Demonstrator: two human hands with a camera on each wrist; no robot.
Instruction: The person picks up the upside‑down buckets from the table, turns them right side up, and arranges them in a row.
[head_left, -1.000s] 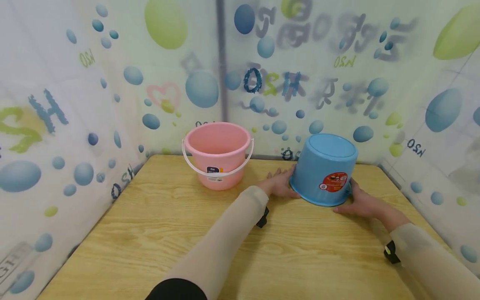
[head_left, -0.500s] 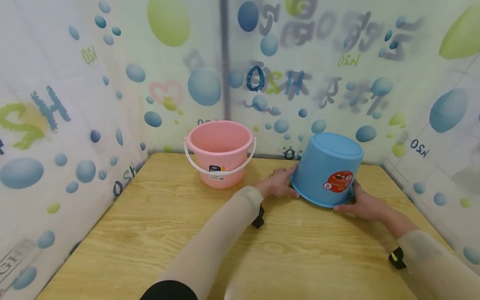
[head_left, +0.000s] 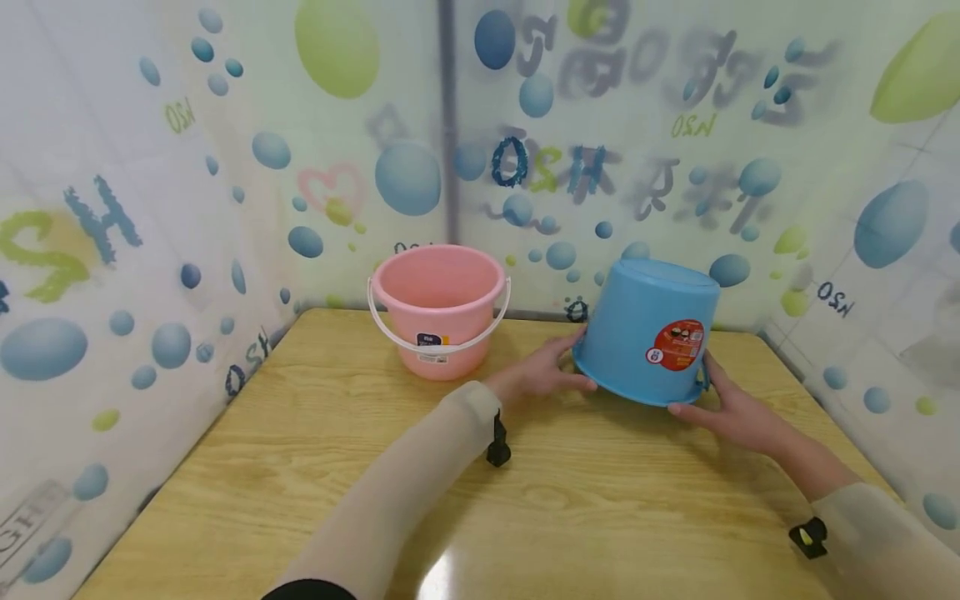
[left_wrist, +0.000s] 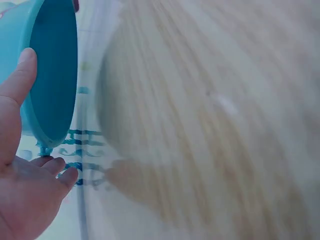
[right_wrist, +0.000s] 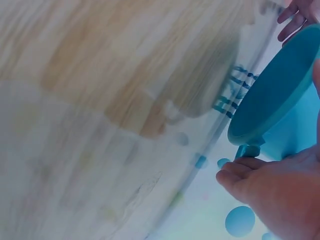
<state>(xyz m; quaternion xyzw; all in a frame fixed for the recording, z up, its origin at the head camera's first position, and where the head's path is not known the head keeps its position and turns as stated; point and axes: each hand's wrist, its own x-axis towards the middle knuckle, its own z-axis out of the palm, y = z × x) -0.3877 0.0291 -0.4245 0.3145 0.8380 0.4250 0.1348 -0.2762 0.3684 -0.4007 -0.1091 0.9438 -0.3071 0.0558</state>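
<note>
A blue bucket [head_left: 630, 342] is upside down at the back right, tilted and raised off the table with its mouth facing down. My left hand [head_left: 542, 372] holds its left side; in the left wrist view the thumb [left_wrist: 25, 75] lies against the outside near the rim, with the other fingers by the handle lug. On the opposite side my right hand [head_left: 738, 410] holds the bucket low at the rim, thumb toward the front. The right wrist view shows fingers [right_wrist: 240, 172] under the other lug. A red label [head_left: 677, 345] faces me.
To the left, a pink bucket [head_left: 468, 323] stands upright with its white handle [head_left: 382, 327] hanging at the front. Both rest areas share a wood-grain table [head_left: 315, 467]. Bubble-patterned curtains [head_left: 337, 275] close in the back and sides.
The blue bucket has risen a little off the table and tilted, its right side higher, with both hands still at its sides. The pink bucket has stayed in place.
</note>
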